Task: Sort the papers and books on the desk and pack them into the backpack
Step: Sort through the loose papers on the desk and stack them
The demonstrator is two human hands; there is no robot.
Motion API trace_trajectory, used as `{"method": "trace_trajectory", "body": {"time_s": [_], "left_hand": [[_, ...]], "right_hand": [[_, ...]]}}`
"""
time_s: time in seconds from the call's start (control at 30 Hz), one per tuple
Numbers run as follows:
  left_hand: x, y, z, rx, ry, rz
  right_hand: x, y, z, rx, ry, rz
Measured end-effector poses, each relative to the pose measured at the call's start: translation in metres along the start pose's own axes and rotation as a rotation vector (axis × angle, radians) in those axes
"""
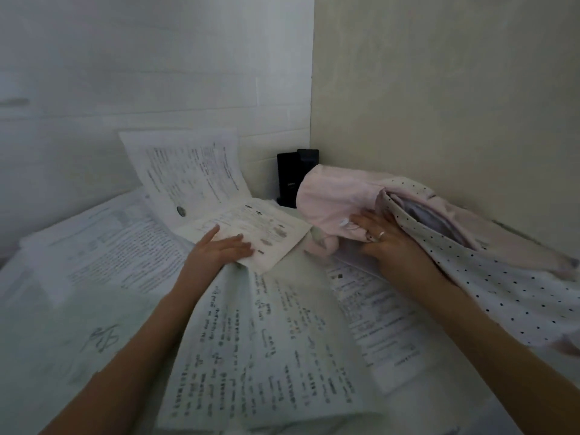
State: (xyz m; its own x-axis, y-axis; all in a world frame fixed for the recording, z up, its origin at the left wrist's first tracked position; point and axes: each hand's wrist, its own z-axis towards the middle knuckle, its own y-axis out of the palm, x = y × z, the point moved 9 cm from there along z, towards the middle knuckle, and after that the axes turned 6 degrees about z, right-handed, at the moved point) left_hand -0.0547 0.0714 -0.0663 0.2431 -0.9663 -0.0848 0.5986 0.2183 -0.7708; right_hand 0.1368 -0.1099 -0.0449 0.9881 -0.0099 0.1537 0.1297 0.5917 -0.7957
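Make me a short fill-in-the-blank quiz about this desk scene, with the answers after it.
1. The left hand rests on a sheet of ____.
2. The ring is worn on the ____ hand.
3. The pink backpack has a white lining with black ____.
4. The black device stands in the ____ where the two walls meet.

Answers: paper; right; dots; corner

Thin matt printed papers [276, 334] cover the desk, some curling and creased. A pink backpack [335, 199] is soft, matt cloth, with a white cloth lining [502, 287] dotted in black. A black box [287, 180] in the corner looks smooth, like plastic. A shiny metal ring [380, 235] sits on the right hand [386, 240]. The walls [439, 89] look matt and painted.
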Motion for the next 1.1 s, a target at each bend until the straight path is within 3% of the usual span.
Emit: {"method": "trace_trajectory", "body": {"time_s": [0.13,0.33,0.47,0.57,0.67,0.73,0.9,0.97,1.0,1.1], "left_hand": [[-0.016,0.010,-0.020,-0.061,-0.070,-0.023],[-0.023,-0.010,-0.022,0.050,-0.094,-0.079],[-0.036,-0.014,-0.019,0.068,-0.110,-0.076],[-0.054,-0.012,-0.024,0.016,-0.272,-0.069],[-0.073,-0.011,-0.037,-0.101,-0.462,-0.039],[-0.077,-0.015,-0.043,-0.138,-0.541,-0.186],[-0.085,-0.023,-0.067,-0.331,-0.662,-0.589],[-0.090,-0.043,-0.059,-0.132,-0.726,-0.939],[-0.096,-0.053,-0.057,-0.009,-0.794,-1.006],[-0.117,-0.056,-0.066,0.404,-1.043,-1.334]], "right_hand": [[0.000,0.002,0.000,-0.007,0.107,0.053],[-0.029,0.042,-0.022,-0.294,0.350,0.190],[-0.065,0.043,-0.012,-0.183,0.395,0.302],[-0.091,0.039,0.011,-0.137,0.356,0.320],[-0.111,0.058,0.035,-0.227,0.314,0.275],[-0.111,0.076,0.048,-0.262,0.354,0.193],[-0.103,0.094,0.060,-0.074,0.511,0.327],[-0.101,0.094,0.058,0.072,0.542,0.515],[-0.102,0.094,0.059,0.132,0.520,0.620],[-0.110,0.093,0.064,0.200,0.357,0.764]]}}
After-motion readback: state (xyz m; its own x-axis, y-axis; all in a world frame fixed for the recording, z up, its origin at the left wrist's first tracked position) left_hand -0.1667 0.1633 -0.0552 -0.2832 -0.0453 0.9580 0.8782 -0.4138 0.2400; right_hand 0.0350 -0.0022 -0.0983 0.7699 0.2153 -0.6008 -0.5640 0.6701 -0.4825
